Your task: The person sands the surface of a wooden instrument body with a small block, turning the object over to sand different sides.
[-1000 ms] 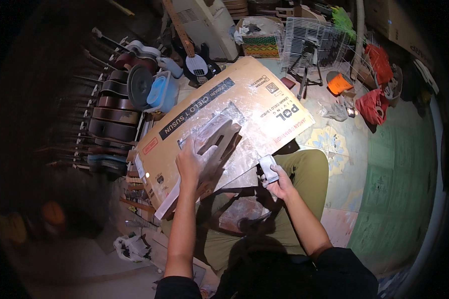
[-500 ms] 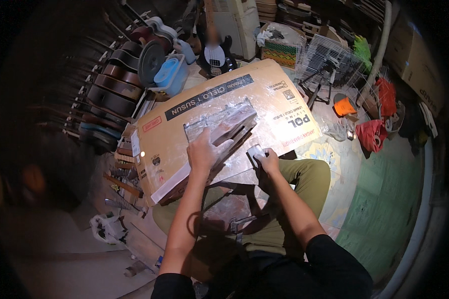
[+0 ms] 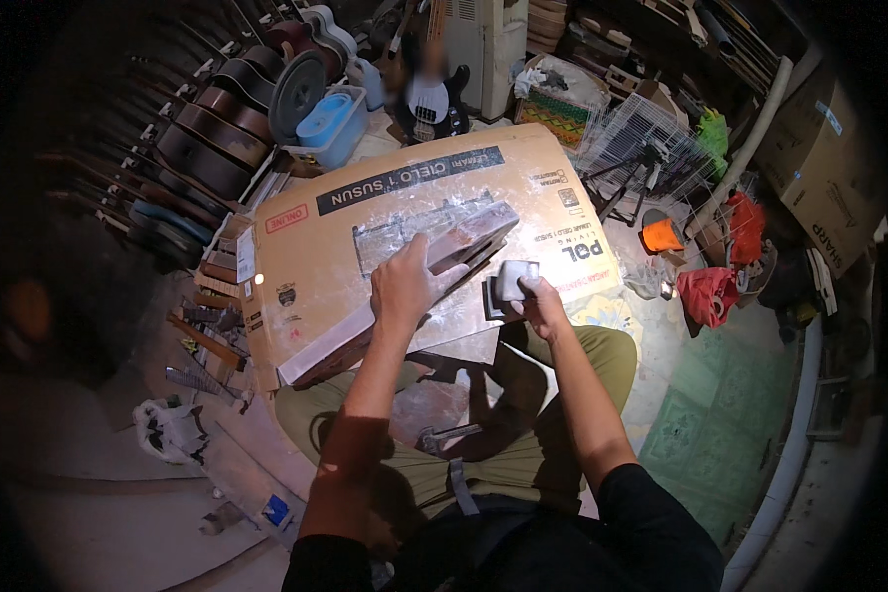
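Note:
A long, dusty wooden piece shaped like a guitar neck (image 3: 333,347) lies slantwise over a flat cardboard box (image 3: 296,237), with a slot toward its far right end. My left hand (image 3: 403,281) is closed around its middle, fingers over the upper edge. In my right hand (image 3: 543,306) is a small pale grey block, which looks like a sanding block (image 3: 516,280), pinched between thumb and fingers. This block is held apart from the wooden piece, to its right, with a dark square patch beside it. Whitish dust covers the middle of the cardboard.
My crossed legs (image 3: 602,365) are under the near edge of the cardboard. Guitars (image 3: 207,133) stand in a row at the far left, near a blue tub (image 3: 331,133). A wire rack (image 3: 651,138), an orange container (image 3: 661,233) and a red bag (image 3: 708,296) are on the right.
My right hand has turned the sanding block so that its broad face shows, slightly farther from my lap. My left hand keeps its hold on the wooden piece. The whole view has shifted a little.

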`<state>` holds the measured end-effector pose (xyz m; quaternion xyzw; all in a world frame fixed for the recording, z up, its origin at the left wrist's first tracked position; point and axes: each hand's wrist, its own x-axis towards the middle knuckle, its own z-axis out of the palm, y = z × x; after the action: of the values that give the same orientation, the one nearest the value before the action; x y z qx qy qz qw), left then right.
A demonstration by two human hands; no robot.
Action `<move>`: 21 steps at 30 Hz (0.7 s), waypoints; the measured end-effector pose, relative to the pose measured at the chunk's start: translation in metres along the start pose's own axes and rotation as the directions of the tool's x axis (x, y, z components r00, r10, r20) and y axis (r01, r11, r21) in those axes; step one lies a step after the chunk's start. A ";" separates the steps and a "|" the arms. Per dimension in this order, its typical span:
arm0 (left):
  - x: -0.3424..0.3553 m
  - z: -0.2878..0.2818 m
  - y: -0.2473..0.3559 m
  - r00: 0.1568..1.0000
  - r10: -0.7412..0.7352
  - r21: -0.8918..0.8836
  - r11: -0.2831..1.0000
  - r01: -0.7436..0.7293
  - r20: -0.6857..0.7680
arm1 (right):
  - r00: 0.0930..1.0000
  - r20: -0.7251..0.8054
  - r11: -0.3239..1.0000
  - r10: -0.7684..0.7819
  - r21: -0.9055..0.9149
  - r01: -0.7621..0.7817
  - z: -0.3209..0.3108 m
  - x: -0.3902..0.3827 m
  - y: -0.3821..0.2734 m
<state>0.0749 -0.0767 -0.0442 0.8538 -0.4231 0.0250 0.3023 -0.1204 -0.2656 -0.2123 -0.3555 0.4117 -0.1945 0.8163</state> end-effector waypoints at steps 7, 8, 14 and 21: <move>-0.002 0.010 -0.001 1.000 -0.011 0.001 1.000 0.011 -0.003 | 0.930 0.361 0.920 -0.075 0.385 -0.075 0.020 -0.051 -0.050; -0.002 0.012 0.000 1.000 -0.008 -0.011 1.000 0.008 -0.005 | 0.921 0.378 0.904 -0.096 0.421 -0.078 0.029 -0.066 -0.059; -0.005 0.007 0.005 1.000 0.002 -0.055 0.998 -0.001 0.001 | 0.887 0.438 0.910 -0.148 0.412 -0.051 0.035 -0.097 -0.068; -0.006 0.006 0.003 0.999 0.040 0.005 0.999 -0.040 0.005 | 0.929 0.311 0.902 -0.202 0.428 0.053 0.035 -0.106 -0.059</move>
<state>0.0674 -0.0775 -0.0494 0.8459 -0.4408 0.0301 0.2987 -0.1562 -0.2261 -0.0973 -0.2304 0.1859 -0.2647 0.9178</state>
